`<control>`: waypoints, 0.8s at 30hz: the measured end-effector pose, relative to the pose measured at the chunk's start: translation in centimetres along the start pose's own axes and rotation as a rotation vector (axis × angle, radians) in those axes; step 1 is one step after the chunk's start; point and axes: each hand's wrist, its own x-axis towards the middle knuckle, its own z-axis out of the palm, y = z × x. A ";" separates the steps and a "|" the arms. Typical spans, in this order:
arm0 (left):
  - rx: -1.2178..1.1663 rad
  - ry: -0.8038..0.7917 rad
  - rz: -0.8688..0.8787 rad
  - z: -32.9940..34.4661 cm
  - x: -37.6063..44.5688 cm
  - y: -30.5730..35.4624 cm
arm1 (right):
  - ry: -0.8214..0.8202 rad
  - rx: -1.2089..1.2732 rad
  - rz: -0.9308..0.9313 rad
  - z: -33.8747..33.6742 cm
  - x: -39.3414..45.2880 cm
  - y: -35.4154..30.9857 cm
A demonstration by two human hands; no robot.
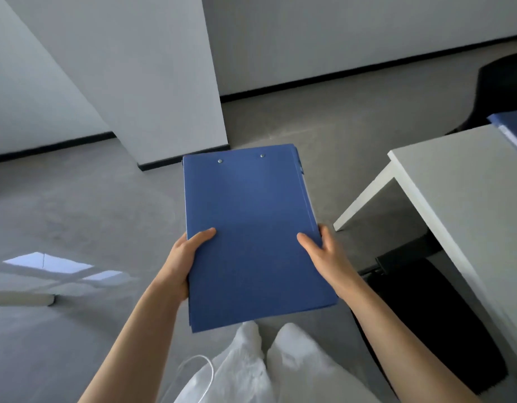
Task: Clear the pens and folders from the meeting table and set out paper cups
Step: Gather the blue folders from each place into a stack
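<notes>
Both hands gripped a stack of blue folders (pixel 251 234) from either side, carried in the air in front of the person's body. Her or his left hand (pixel 187 257) wrapped the stack's left edge, thumb lying on the top cover and fingers hidden beneath. On the opposite edge the right hand (pixel 321 251) held likewise, thumb on top, fingers curling round the side. The stack was held away from the worktop (pixel 455 181), which stood to the right, over the grey floor (pixel 77 199).

Several folders seemed to make up the stack, judging from the offset edges at its right side and near corner; how many could not be told. White sheet edges showed along the right side, so the folders probably held paper, and what looked like a pen clip showed at the far right corner, though it was too small to be sure.

Risk lay mainly in that layering. With the grip only at the near half, the far end hung unsupported, and a tilt forward could have let the lower folders slide out or loose sheets slip free. Letting go with one hand to do something else would have made the stack fan open.

Another blue folder (pixel 510 123) lay on the worktop's far edge, half cut off by the frame, with white sheets beneath it. A black chair (pixel 501 91) stood behind it. No paper cups were in view.
</notes>
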 end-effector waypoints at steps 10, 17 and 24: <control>0.103 -0.123 -0.042 8.6 13.8 10.8 | 0.167 0.066 0.051 -4.6 13.3 -5.1; 0.164 -0.171 -0.057 16.5 23.2 18.9 | 0.209 0.089 0.017 -10.0 24.6 -9.6; 0.227 -0.272 -0.114 24.2 31.5 25.8 | 0.300 0.106 0.015 -14.5 33.7 -13.0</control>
